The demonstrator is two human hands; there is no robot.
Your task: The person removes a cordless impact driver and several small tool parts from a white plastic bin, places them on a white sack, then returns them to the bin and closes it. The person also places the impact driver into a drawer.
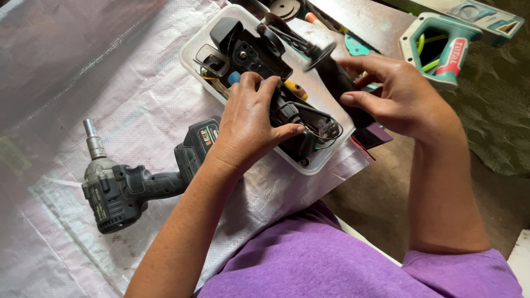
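Black tool part (287,110) sits in the white plastic tray (326,99); our left hand (248,121) closes around it. Right hand (397,94), at the tray's far edge, pinches a dark blurred piece (345,91); we cannot identify it. Cordless impact driver (132,182) lies left of the tray. Risk: loose wires (326,129) could snag on lifting. Tray contents under the hand are hidden.

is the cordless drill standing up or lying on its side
Lying on its side: the cordless drill rests flat on the white woven sheet, chuck pointing up-frame, battery beside the left hand.
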